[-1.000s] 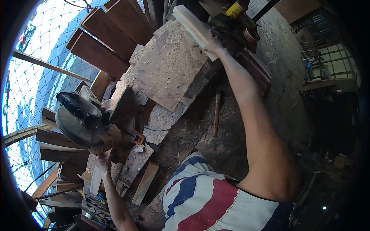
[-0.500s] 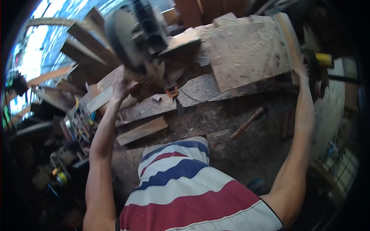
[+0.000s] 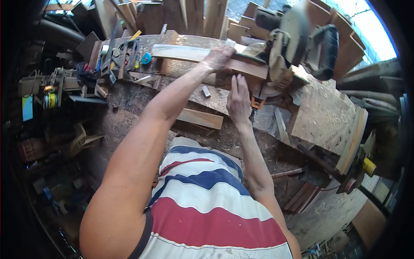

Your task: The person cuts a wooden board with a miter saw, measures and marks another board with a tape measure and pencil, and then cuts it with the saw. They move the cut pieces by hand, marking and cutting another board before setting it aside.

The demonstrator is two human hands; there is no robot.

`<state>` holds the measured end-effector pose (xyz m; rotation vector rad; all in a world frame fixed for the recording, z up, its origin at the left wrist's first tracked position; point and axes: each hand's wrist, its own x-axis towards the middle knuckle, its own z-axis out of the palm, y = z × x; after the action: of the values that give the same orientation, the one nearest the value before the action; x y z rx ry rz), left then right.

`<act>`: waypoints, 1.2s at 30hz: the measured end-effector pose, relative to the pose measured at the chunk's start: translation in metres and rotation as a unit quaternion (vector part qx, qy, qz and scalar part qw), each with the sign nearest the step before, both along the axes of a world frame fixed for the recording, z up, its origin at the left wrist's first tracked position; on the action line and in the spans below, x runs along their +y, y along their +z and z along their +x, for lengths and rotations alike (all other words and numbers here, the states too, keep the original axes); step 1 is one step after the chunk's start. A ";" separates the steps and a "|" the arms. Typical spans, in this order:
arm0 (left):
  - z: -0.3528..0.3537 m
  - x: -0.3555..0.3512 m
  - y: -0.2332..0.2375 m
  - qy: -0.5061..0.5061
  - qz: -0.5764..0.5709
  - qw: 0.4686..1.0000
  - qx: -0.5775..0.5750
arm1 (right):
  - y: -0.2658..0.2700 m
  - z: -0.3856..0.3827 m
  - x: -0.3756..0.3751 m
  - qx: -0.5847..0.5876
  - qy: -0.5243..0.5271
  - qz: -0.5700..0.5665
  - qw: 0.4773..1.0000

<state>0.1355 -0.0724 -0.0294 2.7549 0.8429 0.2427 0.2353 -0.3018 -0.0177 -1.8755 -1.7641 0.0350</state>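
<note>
My left hand [image 3: 219, 58] is closed over a long pale board [image 3: 181, 52] that lies across the bench toward the miter saw [image 3: 286, 47]. Just right of it, my right hand [image 3: 238, 97] has its fingers stretched out, their tips near the board's lower edge. The orange clamp [image 3: 257, 102] sits close to the right of my right hand, below the saw. A small light offcut [image 3: 206, 91] lies on the bench under my left forearm.
Left on the bench are a teal tape measure [image 3: 146, 58] and hand tools. A loose wood block [image 3: 200, 118] lies in front. At right stand a sawdust-covered panel [image 3: 325, 114] and an upright plank [image 3: 351, 140]. More boards lean behind the saw.
The view has swung, so the saw now shows at the right. My right hand has left the plank at the far right and come in beside my left hand.
</note>
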 end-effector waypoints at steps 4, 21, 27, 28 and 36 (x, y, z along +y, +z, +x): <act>-0.005 0.016 -0.037 -0.016 0.105 0.993 -0.048 | -0.024 -0.012 0.067 -0.124 -0.064 -0.057 0.989; -0.326 -0.022 0.060 0.104 -0.154 0.975 0.125 | -0.072 -0.154 -0.061 -0.071 0.090 -0.340 0.934; -0.462 -0.071 0.051 0.179 -0.158 0.966 0.098 | -0.054 -0.138 -0.113 -0.027 0.098 -0.257 0.961; -0.480 -0.077 0.045 0.190 -0.163 0.962 0.106 | -0.045 -0.129 -0.132 -0.034 0.087 -0.229 0.969; -0.501 -0.117 -0.053 0.157 -0.089 0.980 0.089 | 0.069 -0.085 -0.318 0.068 -0.195 -0.294 0.933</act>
<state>-0.3652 -0.1894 -0.0824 2.4949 1.2809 -0.0242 0.1505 -0.6202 0.0517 -2.5445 -1.3422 0.5860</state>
